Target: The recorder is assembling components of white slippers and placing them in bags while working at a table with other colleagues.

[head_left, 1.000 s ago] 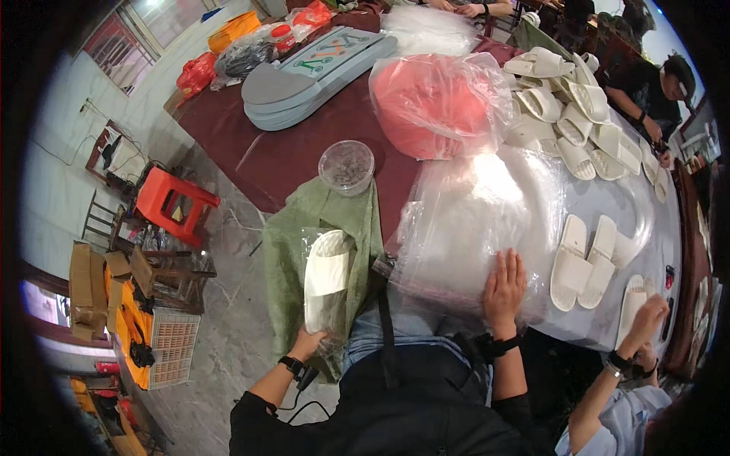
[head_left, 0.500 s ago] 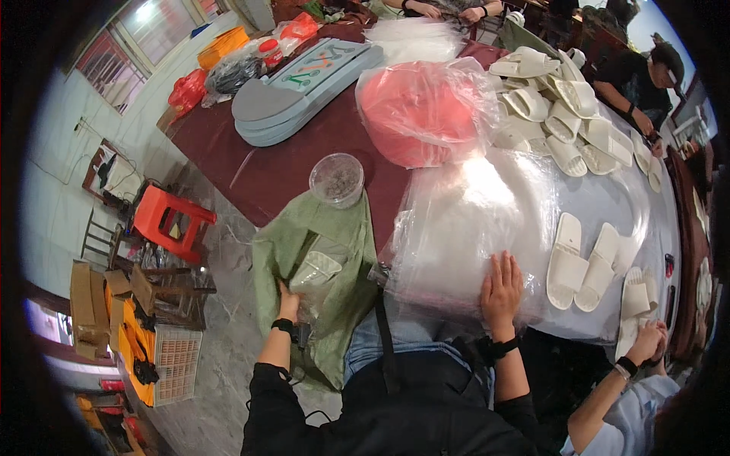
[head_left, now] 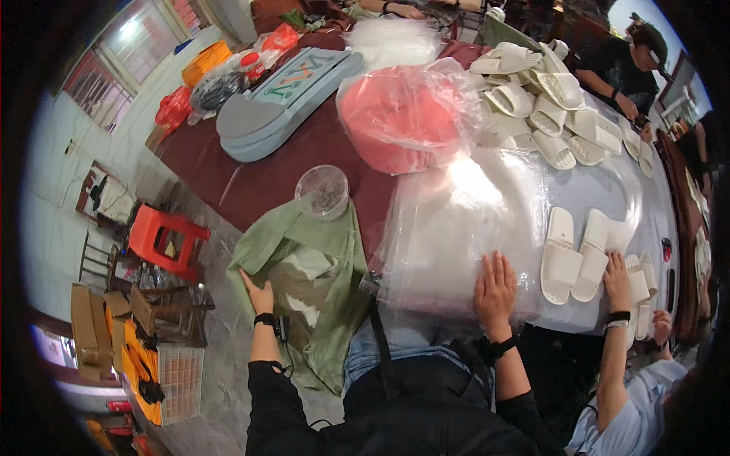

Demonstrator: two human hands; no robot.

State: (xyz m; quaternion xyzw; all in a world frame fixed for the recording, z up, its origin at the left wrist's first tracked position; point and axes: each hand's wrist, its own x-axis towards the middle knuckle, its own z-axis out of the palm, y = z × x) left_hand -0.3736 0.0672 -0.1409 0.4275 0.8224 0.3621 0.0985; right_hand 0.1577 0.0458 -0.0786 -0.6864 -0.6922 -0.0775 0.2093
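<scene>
My left hand [head_left: 258,292] is at the left edge of a green woven sack [head_left: 338,304], thumb and forefinger apart, touching its cloth. The sack's mouth gapes, and pale slippers [head_left: 308,262] in clear plastic show inside, partly hidden by the folds. My right hand [head_left: 496,292] lies flat, fingers stretched, on a stack of clear plastic bags [head_left: 433,235] at the table's near edge. Just right of the stack lies a pair of cream slippers [head_left: 574,258], side by side. A round clear tub [head_left: 322,192] with small grey contents stands at the sack's far rim.
A pink bundle in clear plastic [head_left: 407,114], a heap of cream slippers [head_left: 547,99] and a grey-blue folded board [head_left: 285,102] occupy the table. At right, a neighbour's hand [head_left: 617,281] touches more slippers. A red stool [head_left: 167,239] and white crate [head_left: 181,380] stand on the floor at left.
My left hand has drawn back from the bagged slippers to the sack's left edge, and the sack gapes wider. The neighbour's hand has reached forward to the slippers. My right hand stays put.
</scene>
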